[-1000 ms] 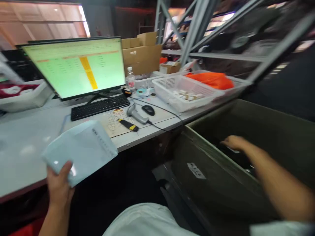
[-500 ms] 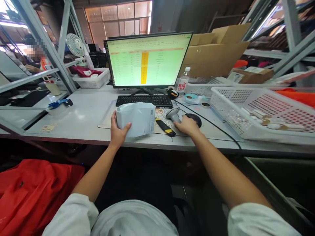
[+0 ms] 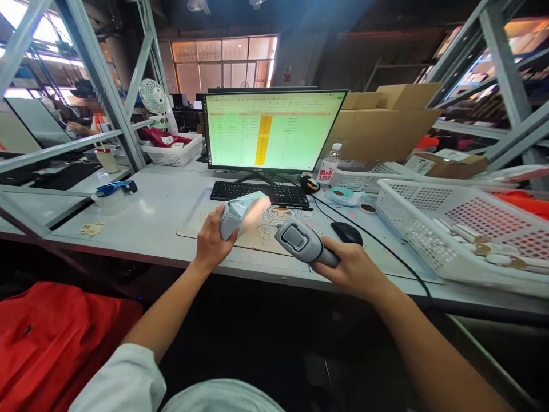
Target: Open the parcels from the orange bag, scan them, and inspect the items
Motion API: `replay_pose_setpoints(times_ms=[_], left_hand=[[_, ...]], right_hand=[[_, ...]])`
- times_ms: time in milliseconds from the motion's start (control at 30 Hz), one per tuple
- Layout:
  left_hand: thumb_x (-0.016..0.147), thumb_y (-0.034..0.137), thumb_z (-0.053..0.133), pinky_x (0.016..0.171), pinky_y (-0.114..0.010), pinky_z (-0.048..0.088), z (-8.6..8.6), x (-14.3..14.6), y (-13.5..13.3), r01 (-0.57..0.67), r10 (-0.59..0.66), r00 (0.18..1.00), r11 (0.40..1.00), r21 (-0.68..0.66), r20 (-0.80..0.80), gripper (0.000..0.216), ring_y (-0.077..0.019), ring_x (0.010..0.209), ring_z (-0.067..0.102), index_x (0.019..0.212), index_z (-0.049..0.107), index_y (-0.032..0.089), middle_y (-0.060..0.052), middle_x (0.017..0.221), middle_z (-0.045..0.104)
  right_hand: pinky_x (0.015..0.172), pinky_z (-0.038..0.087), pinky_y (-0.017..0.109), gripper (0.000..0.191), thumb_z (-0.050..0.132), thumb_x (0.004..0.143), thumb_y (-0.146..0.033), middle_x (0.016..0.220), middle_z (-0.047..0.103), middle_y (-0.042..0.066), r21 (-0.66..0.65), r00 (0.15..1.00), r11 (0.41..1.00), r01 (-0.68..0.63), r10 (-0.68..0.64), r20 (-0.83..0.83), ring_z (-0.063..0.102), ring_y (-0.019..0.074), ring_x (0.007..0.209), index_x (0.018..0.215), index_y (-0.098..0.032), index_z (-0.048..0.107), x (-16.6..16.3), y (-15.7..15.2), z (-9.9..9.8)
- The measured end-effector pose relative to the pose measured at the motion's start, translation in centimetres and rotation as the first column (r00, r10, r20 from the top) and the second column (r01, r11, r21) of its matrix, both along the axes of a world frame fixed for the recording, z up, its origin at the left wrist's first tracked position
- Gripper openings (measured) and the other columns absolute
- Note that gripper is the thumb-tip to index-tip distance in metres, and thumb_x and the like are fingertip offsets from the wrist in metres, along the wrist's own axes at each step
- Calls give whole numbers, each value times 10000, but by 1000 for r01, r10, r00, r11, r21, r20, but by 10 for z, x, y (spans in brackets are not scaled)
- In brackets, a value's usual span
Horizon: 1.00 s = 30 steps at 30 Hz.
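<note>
My left hand [image 3: 212,241] is closed on a pale, light-blue mailer package [image 3: 232,216], held tilted above the desk mat. A reddish-white glow falls on the side of the package facing the scanner. My right hand [image 3: 354,266] grips the handle of a grey handheld barcode scanner [image 3: 298,239], its head pointing left toward the package. Just beyond this hand lies a black mouse [image 3: 346,232]. A black keyboard [image 3: 244,191] sits behind the package, below a monitor [image 3: 231,129] showing a spreadsheet with an orange column.
On the right stands a white perforated basket [image 3: 412,240] with small items inside. A water bottle [image 3: 328,166], a roll of blue tape [image 3: 342,194] and a black cable [image 3: 386,243] are on the desk [image 3: 141,229]. Red cloth [image 3: 64,337] lies at lower left.
My right hand has lifted the scanner off the mat and turned it toward the package. My left hand has tilted the package. The black-and-yellow cutter on the mat is now out of sight.
</note>
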<state>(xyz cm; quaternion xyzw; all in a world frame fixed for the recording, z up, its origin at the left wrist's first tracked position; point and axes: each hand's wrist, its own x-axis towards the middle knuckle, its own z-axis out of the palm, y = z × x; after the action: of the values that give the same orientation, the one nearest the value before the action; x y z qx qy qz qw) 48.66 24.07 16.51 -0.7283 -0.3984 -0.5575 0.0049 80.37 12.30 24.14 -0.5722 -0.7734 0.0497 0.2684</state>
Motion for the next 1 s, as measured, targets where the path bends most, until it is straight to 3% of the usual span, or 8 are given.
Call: replay_pose_setpoints(times_ms=[100, 200, 333, 533, 667, 767, 867, 1000], left_hand=[[911, 410, 744, 1134, -461, 524, -2, 0, 1, -5, 7, 999, 999, -38, 44, 763, -336, 1404, 573, 1563, 407, 202, -193, 1503, 576], [881, 409, 772, 1140, -458, 518, -5, -8, 4, -28, 53, 982, 990, -138, 182, 850, -334, 1422, 559, 1597, 357, 218, -188, 1553, 537], [854, 426, 791, 1193, -468, 461, -13, -32, 11, -73, 159, 924, 966, -248, 348, 936, -340, 1472, 503, 1625, 302, 217, -197, 1607, 475], [844, 460, 790, 1196, -464, 448, -38, -59, 18, -111, 263, 872, 928, -357, 413, 986, -340, 1485, 491, 1633, 251, 219, -210, 1629, 434], [837, 466, 789, 1164, -491, 478, -49, -60, 19, -157, 325, 867, 897, -412, 377, 1012, -358, 1447, 538, 1634, 212, 231, -217, 1622, 449], [819, 471, 804, 1155, -507, 485, -49, -60, 19, -189, 337, 886, 890, -414, 319, 1042, -376, 1440, 544, 1637, 205, 231, -223, 1620, 456], [818, 488, 802, 1141, -531, 494, -47, -61, 18, -197, 351, 890, 873, -446, 292, 1056, -393, 1425, 556, 1643, 194, 233, -221, 1618, 462], [826, 513, 784, 1142, -559, 489, -47, -59, 16, -187, 359, 882, 861, -473, 305, 1049, -412, 1449, 526, 1650, 191, 248, -208, 1641, 437]], right_hand=[[644, 419, 294, 258, 631, 846, -458, 726, 676, 24, -47, 999, 998, 35, -35, 13, 584, 179, 641, 924, -216, 677, 5, 10, -4], [739, 466, 331, 439, 610, 897, -527, 900, 753, 86, -94, 972, 969, 227, -219, 89, 679, 248, 804, 1158, -189, 710, 19, 41, -19], [864, 502, 405, 617, 501, 997, -557, 1166, 749, 191, -157, 801, 800, 580, -524, 290, 697, 353, 1100, 1436, -132, 586, 37, 83, -43], [916, 526, 486, 549, 501, 1007, -502, 1207, 710, 269, -243, 685, 659, 712, -574, 449, 680, 417, 1169, 1328, -79, 641, 32, 103, -41], [987, 505, 499, 551, 380, 1048, -431, 1323, 665, 268, -123, 728, 747, 654, -576, 372, 632, 404, 1250, 1426, -95, 599, 9, 137, -18], [1036, 486, 426, 520, 450, 1031, -317, 1367, 673, 204, -207, 822, 814, 542, -464, 329, 626, 337, 1273, 1517, -163, 551, -7, 183, -18], [1053, 483, 379, 480, 616, 975, -279, 1354, 691, 166, -330, 860, 806, 492, -389, 332, 642, 291, 1250, 1445, -185, 626, -17, 224, -31], [1126, 465, 528, 535, 631, 1018, -415, 1452, 613, 162, -352, 857, 788, 505, -410, 312, 601, 293, 1306, 1488, -172, 556, -21, 248, -41]])
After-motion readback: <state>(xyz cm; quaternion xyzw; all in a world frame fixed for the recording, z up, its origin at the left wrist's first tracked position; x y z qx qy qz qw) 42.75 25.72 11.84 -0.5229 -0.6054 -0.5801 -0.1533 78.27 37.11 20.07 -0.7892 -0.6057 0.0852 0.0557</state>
